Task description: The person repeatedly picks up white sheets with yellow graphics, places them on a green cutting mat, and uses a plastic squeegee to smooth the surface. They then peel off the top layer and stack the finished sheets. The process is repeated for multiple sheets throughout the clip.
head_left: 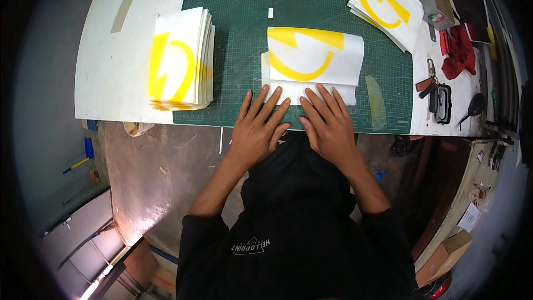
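A white sheet with a yellow printed shape lies folded over on the green cutting mat, straight ahead of me. Its nearer edge is a plain white strip. My left hand rests with fingers spread, its fingertips on the left end of that strip and on the mat beside it. On the right part of the strip lie the fingertips of my right hand, also stretched out flat. Neither hand grips anything. A thin, pale yellowish curved piece lies on the mat just right of my right hand.
A thick stack of folded printed sheets stands at left; another pile lies far right. Beyond it are a grey box, red cloth, keys and a black spoon-shaped object. A small white piece lies on the mat.
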`<state>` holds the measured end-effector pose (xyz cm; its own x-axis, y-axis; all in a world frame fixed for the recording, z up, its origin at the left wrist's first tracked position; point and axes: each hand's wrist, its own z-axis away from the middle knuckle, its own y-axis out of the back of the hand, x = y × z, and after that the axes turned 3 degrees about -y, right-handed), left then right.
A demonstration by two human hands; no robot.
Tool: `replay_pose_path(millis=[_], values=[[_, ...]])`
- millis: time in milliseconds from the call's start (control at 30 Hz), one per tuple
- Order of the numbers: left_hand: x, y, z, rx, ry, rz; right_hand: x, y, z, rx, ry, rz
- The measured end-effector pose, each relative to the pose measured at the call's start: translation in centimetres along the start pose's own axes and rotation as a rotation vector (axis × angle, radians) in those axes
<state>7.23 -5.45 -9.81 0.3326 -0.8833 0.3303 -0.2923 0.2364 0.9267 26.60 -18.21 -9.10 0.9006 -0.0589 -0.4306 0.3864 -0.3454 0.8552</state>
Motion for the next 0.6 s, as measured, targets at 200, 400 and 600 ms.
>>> replay_pose_path(millis=[200, 400, 600], values=[[-1.1, 0.1, 2.3, 0.208, 0.136, -0.009, 0.2, -0.7, 0.2, -0.055, 0.005, -0.016], [0.9, -0.2, 0.6, 0.205, 0.07, 0.098, 0.6, -0.4, -0.2, -0.058, 0.022, -0.001], [1.0, -1.1, 1.0, 0.16, 0.101, 0.107, 0.4, -0.4, 0.0, -0.06, 0.02, -0.033]])
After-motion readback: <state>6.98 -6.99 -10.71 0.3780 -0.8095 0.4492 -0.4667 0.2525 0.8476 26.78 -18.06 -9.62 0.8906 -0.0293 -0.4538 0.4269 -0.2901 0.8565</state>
